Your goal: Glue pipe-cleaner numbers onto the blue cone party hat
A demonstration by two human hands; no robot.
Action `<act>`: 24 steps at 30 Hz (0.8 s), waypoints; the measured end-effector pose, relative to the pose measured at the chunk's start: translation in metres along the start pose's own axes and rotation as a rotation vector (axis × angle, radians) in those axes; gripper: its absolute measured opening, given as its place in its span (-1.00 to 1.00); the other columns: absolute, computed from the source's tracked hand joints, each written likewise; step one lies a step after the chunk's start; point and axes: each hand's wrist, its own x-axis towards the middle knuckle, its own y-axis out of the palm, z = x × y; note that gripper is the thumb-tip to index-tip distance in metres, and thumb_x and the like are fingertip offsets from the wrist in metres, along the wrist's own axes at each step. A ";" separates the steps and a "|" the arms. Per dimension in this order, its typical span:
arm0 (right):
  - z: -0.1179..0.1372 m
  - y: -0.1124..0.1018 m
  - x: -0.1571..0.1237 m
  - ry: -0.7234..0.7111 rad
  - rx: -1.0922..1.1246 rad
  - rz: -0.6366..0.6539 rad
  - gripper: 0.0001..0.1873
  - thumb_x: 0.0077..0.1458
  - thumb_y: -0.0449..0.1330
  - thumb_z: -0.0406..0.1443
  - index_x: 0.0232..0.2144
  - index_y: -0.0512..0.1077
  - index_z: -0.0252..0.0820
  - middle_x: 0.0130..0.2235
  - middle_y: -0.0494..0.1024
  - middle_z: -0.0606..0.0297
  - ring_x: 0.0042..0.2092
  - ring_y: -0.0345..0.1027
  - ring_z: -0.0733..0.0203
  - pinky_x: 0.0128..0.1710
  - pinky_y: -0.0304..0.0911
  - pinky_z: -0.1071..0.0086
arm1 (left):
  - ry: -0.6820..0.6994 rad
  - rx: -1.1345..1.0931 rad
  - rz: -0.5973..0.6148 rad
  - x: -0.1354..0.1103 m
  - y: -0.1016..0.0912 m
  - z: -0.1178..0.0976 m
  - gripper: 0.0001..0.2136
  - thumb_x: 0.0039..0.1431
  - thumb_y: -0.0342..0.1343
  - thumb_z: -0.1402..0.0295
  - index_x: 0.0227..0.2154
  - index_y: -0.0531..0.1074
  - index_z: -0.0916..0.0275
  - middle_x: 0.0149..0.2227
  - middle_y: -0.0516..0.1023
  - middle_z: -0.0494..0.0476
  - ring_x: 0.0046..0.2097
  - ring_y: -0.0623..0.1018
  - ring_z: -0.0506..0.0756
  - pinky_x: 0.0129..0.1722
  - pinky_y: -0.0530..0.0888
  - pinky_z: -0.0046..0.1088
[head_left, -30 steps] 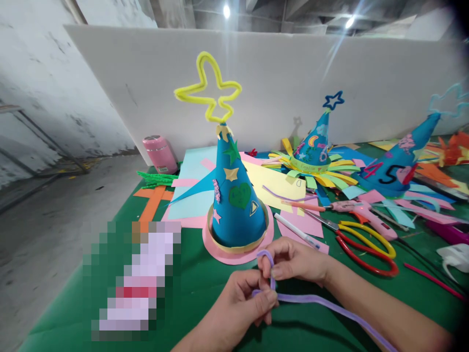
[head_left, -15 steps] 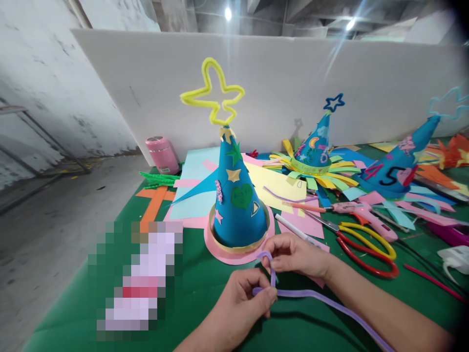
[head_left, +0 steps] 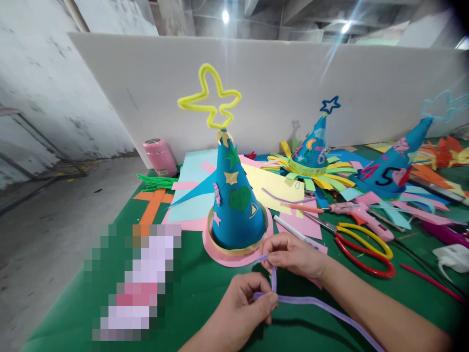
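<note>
Green tabletop (head_left: 198,288) spreads out; before the blue cone hat (head_left: 234,227), left hand (head_left: 244,300) and right hand (head_left: 293,256) tightly pinch a purple pipe cleaner (head_left: 311,300). One end is bent; the long tail looks unshaped.

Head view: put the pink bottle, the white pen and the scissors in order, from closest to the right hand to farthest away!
From the right hand:
1. White pen: just beyond it.
2. Scissors: off to its right.
3. Pink bottle: far back, left.
</note>
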 end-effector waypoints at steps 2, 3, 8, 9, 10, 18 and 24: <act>-0.002 0.002 0.001 -0.006 0.013 0.011 -0.80 -0.11 0.25 -0.26 -0.53 0.40 -0.35 -0.54 0.42 0.34 -0.51 0.20 0.45 -0.49 0.10 0.54 | -0.005 -0.008 0.010 0.000 0.001 -0.001 -0.73 -0.11 0.11 0.18 -0.66 0.26 0.29 -0.67 0.24 -0.05 -0.59 0.24 -0.08 -0.59 0.12 -0.55; -0.004 0.002 0.001 -0.006 0.020 0.020 -0.78 -0.12 0.25 -0.24 -0.53 0.39 -0.35 -0.55 0.41 0.35 -0.52 0.20 0.44 -0.50 0.10 0.54 | -0.011 -0.019 0.026 0.000 0.001 0.000 -0.71 -0.13 0.12 0.17 -0.67 0.26 0.29 -0.68 0.24 -0.05 -0.60 0.24 -0.09 -0.59 0.12 -0.55; -0.007 0.004 0.002 -0.003 0.021 0.064 -0.73 -0.14 0.26 -0.19 -0.55 0.38 -0.35 -0.59 0.38 0.35 -0.53 0.21 0.42 -0.51 0.11 0.51 | -0.033 -0.148 0.111 0.005 0.002 0.007 -0.64 -0.24 0.18 0.09 -0.69 0.25 0.30 -0.67 0.27 -0.05 -0.65 0.24 -0.12 -0.64 0.08 -0.57; -0.006 0.003 0.002 -0.010 0.018 0.060 -0.74 -0.13 0.26 -0.20 -0.55 0.38 -0.35 -0.58 0.39 0.35 -0.52 0.21 0.42 -0.50 0.11 0.51 | -0.029 -0.150 0.112 0.005 0.002 0.009 -0.63 -0.24 0.18 0.07 -0.69 0.26 0.30 -0.68 0.26 -0.05 -0.66 0.23 -0.12 -0.65 0.07 -0.57; -0.004 0.003 0.001 -0.019 0.014 0.050 -0.75 -0.12 0.25 -0.22 -0.54 0.39 -0.34 -0.56 0.39 0.35 -0.51 0.21 0.42 -0.49 0.11 0.52 | -0.024 -0.139 0.098 0.006 0.001 0.010 -0.63 -0.23 0.17 0.06 -0.68 0.27 0.30 -0.69 0.27 -0.05 -0.66 0.21 -0.12 -0.65 0.06 -0.56; 0.008 0.004 -0.006 0.049 -0.223 0.116 -0.83 -0.16 0.28 -0.31 -0.49 0.41 -0.32 -0.53 0.35 0.41 -0.50 0.18 0.45 -0.49 0.12 0.55 | 0.024 -0.101 -0.035 0.003 -0.005 0.005 -0.71 -0.12 0.15 0.15 -0.64 0.32 0.31 -0.71 0.30 -0.05 -0.61 0.20 -0.10 -0.60 0.08 -0.56; 0.000 0.005 -0.005 -0.077 -0.160 0.067 -0.91 -0.16 0.28 -0.38 -0.51 0.43 -0.29 -0.47 0.38 0.38 -0.44 0.23 0.44 -0.46 0.13 0.55 | 0.041 -0.180 -0.020 0.001 -0.003 0.007 -0.73 -0.08 0.14 0.20 -0.63 0.28 0.30 -0.69 0.32 -0.04 -0.60 0.20 -0.10 -0.58 0.08 -0.55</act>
